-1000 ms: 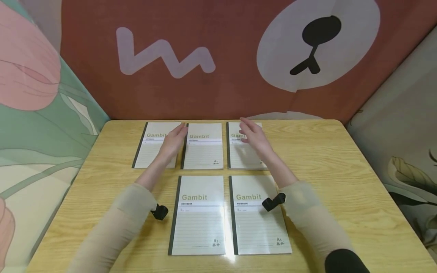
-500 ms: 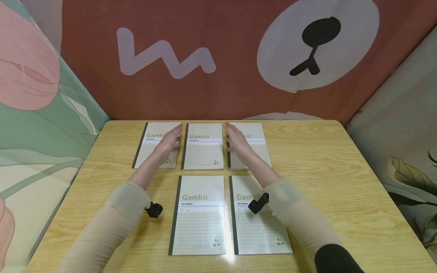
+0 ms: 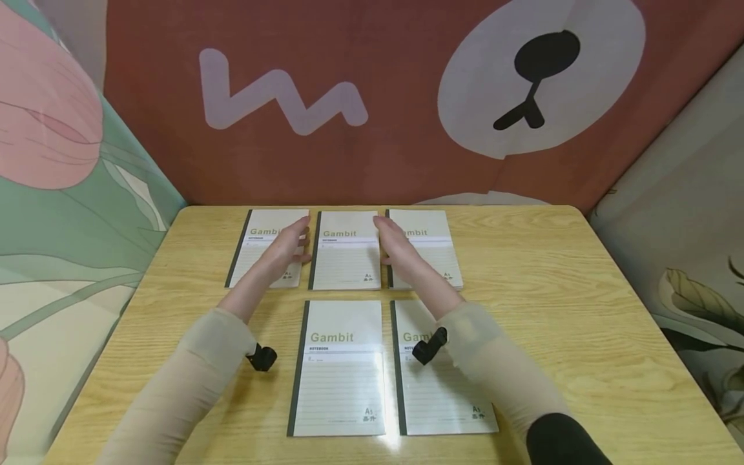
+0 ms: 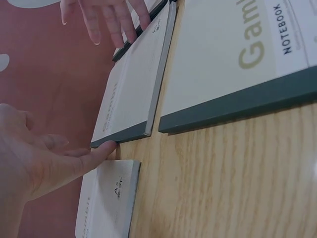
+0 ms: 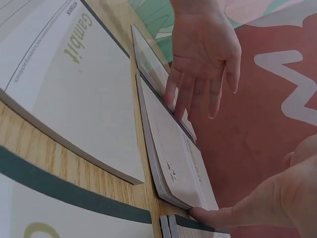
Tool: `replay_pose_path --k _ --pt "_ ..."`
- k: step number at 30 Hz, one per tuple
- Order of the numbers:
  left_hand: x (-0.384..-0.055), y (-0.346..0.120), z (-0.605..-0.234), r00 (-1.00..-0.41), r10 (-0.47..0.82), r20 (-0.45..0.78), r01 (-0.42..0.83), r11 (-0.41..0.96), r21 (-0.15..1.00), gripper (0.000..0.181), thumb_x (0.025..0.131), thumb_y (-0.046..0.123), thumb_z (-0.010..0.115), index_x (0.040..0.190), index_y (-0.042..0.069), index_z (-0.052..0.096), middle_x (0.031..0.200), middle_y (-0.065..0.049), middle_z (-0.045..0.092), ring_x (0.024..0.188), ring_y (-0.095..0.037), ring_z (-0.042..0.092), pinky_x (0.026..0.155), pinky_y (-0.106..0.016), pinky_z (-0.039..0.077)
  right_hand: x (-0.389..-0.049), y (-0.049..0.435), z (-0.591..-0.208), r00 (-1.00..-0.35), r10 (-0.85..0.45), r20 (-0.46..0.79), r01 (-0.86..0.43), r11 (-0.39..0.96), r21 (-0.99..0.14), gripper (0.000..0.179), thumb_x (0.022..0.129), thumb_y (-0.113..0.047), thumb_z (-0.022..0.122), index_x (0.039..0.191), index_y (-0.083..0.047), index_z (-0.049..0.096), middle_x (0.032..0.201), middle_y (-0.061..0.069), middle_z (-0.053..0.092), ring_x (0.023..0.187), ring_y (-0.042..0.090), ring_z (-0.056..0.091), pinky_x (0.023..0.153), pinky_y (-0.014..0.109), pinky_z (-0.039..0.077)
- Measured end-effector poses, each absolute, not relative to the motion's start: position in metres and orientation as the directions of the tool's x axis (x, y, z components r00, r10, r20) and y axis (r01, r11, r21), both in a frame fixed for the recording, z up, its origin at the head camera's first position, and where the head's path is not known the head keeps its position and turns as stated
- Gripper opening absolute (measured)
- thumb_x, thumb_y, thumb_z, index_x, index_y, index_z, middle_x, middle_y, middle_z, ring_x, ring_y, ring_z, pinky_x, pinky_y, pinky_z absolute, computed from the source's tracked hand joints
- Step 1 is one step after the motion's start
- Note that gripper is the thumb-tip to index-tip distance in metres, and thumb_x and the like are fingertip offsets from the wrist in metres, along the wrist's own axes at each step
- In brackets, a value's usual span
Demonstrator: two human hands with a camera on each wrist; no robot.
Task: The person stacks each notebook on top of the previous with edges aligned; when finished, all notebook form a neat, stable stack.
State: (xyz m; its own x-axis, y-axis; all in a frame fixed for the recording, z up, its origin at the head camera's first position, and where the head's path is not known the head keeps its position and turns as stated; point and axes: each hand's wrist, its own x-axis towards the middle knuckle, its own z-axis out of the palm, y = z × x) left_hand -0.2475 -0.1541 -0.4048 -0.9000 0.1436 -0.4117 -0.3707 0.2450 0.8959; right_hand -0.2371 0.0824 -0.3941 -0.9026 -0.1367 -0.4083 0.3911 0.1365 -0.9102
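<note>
In the head view, a white Gambit notebook (image 3: 347, 258) with a dark spine lies flat in the middle of the back row. My left hand (image 3: 285, 248) is at its spine side, over the edge of the back left notebook (image 3: 256, 255). On the opposite side my right hand (image 3: 401, 248) stands in the gap before the back right notebook (image 3: 436, 252). The left wrist view has a left finger (image 4: 101, 152) touching the middle notebook's spine corner. In the right wrist view, a right finger (image 5: 210, 216) meets its other long edge. Fingers of both hands look extended.
Two more Gambit notebooks lie in the front row, front left (image 3: 337, 387) and front right (image 3: 447, 400), the latter partly under my right forearm. All lie on a wooden table (image 3: 540, 290). A red patterned wall covering (image 3: 378, 161) rises behind the table's back edge.
My right hand has moved left and down, from above the back right notebook to the middle notebook's right edge. My left hand has shifted slightly left and nearer. The notebooks look unmoved.
</note>
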Motion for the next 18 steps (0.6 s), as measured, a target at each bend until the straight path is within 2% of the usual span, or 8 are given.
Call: replay_pose_path --k 6,11,14,16,17,18 --pt "-0.246 -0.156 -0.406 -0.900 0.104 -0.424 -0.399 0.196 0.896 0.064 0.111 0.043 0.028 0.167 0.016 0.012 0.172 -0.018 0.018 0.157 -0.033 0.026 0.120 -0.045 0.043 -0.243 0.085 -0.392 -0.859 -0.132 -0.494 0.496 0.023 -0.868 0.070 0.110 -0.046 0.038 0.166 -0.013 0.012 0.171 0.017 0.021 0.158 0.036 0.023 0.126 0.057 0.031" --pt "-0.247 -0.156 -0.407 -0.897 0.055 -0.438 -0.429 0.127 0.894 0.063 0.110 0.040 0.031 0.166 0.013 0.018 0.167 -0.019 0.028 0.151 -0.032 0.035 0.119 -0.045 0.045 -0.248 0.090 -0.396 -0.842 -0.133 -0.523 0.533 -0.055 -0.845 0.065 0.112 -0.036 0.038 0.165 -0.007 0.014 0.166 0.020 0.027 0.151 0.037 0.033 0.120 0.047 0.041" --pt "-0.247 -0.156 -0.408 -0.896 0.043 -0.443 -0.434 0.136 0.891 0.062 0.109 0.032 0.037 0.165 0.009 0.020 0.164 -0.019 0.034 0.143 -0.030 0.043 0.118 -0.041 0.046 -0.250 0.092 -0.398 -0.849 -0.132 -0.511 0.522 -0.074 -0.849 0.055 0.110 -0.024 0.041 0.158 -0.001 0.029 0.154 0.020 0.040 0.136 0.032 0.044 0.111 0.042 0.045" --pt "-0.247 -0.156 -0.408 -0.898 0.050 -0.437 -0.426 0.154 0.892 0.064 0.108 0.025 0.042 0.164 0.006 0.019 0.162 -0.019 0.038 0.136 -0.028 0.049 0.117 -0.039 0.046 -0.250 0.091 -0.399 -0.862 -0.127 -0.492 0.503 -0.089 -0.859 0.036 0.107 -0.013 0.044 0.139 0.003 0.048 0.137 0.018 0.050 0.121 0.028 0.050 0.103 0.039 0.045" --pt "-0.247 -0.157 -0.409 -0.901 0.059 -0.429 -0.415 0.166 0.895 0.066 0.106 0.021 0.045 0.164 0.004 0.019 0.162 -0.019 0.039 0.134 -0.027 0.050 0.118 -0.038 0.046 -0.251 0.091 -0.400 -0.867 -0.124 -0.484 0.496 -0.098 -0.863 0.026 0.105 -0.009 0.045 0.128 0.002 0.052 0.128 0.016 0.053 0.113 0.025 0.051 0.101 0.039 0.044" --pt "-0.246 -0.157 -0.409 -0.904 0.070 -0.423 -0.406 0.173 0.897 0.067 0.105 0.017 0.047 0.164 0.002 0.018 0.163 -0.019 0.039 0.135 -0.027 0.051 0.118 -0.038 0.046 -0.251 0.091 -0.400 -0.869 -0.125 -0.478 0.490 -0.102 -0.866 0.027 0.105 -0.006 0.044 0.128 0.003 0.053 0.123 0.014 0.054 0.109 0.024 0.050 0.103 0.040 0.044"
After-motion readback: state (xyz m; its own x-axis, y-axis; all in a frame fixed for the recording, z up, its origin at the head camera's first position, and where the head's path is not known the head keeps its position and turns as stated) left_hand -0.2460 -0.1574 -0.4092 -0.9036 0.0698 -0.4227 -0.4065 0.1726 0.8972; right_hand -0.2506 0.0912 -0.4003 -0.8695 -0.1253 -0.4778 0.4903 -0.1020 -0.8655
